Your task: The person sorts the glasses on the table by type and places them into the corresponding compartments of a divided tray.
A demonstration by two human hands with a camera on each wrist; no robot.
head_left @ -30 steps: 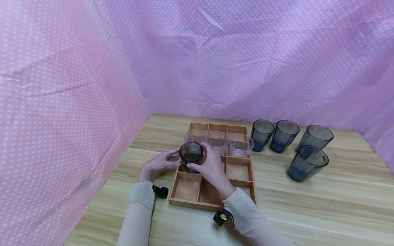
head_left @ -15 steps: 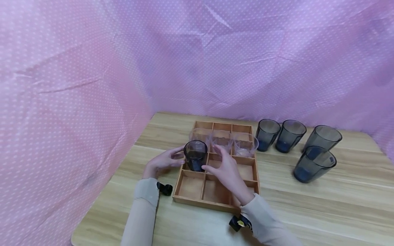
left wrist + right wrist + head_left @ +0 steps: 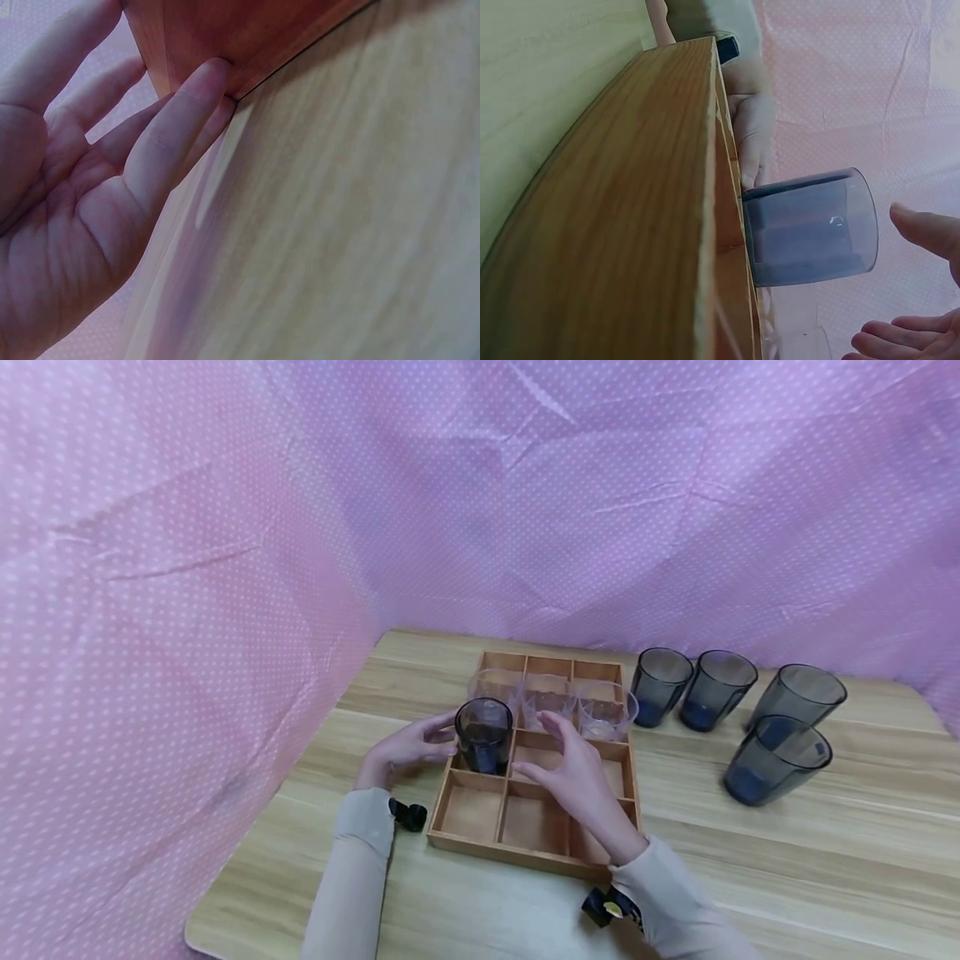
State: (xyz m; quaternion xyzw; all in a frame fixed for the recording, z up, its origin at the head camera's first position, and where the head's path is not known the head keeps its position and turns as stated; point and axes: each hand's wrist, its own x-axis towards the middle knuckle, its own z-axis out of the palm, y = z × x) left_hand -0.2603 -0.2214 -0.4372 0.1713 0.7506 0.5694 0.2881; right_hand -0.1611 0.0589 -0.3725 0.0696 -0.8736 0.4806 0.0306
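Observation:
A smoked dark drinking glass (image 3: 484, 735) stands upright in the left compartment of the middle part of the divided wooden box (image 3: 517, 857). My left hand (image 3: 411, 750) is at the box's left side, fingers loosely bent. In the left wrist view its fingertips (image 3: 206, 79) rest against the box's outer wall (image 3: 262, 30). To the right of the glass, over the box, is my right hand (image 3: 581, 777), thumb and fingers spread with nothing between them. The right wrist view shows a gap between the thumb (image 3: 919, 225) and the dark glass (image 3: 810, 232).
Three clear cups (image 3: 602, 710) stand in a row across the box behind the dark glass. Several more smoked glasses, such as the nearest one (image 3: 776, 762), stand on the table (image 3: 750, 877) to the right. Pink dotted cloth (image 3: 480, 527) hangs behind and at the left.
My right hand has let go of the dark glass and drawn back to the right. The left hand stays at the box's left side. The head view has shifted slightly.

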